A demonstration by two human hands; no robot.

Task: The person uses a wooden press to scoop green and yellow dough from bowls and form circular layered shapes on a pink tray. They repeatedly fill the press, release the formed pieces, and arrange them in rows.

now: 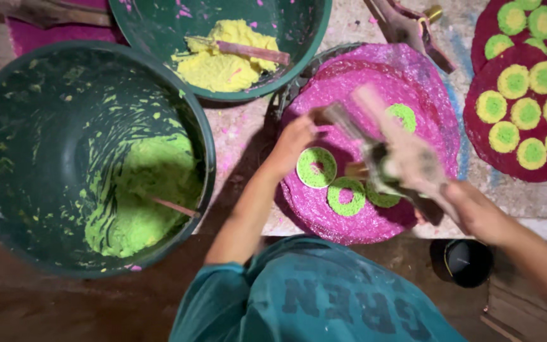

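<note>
Teal shirt fills the bottom edge, both arms reaching out over it. Left hand rests fingers-down on the pink disc, just above a green ring; whether it grips anything I cannot tell. Right hand holds a blurred tool over two more rings. At left, a dark bucket holds green paste; a bowl beyond holds yellow paste.
</note>
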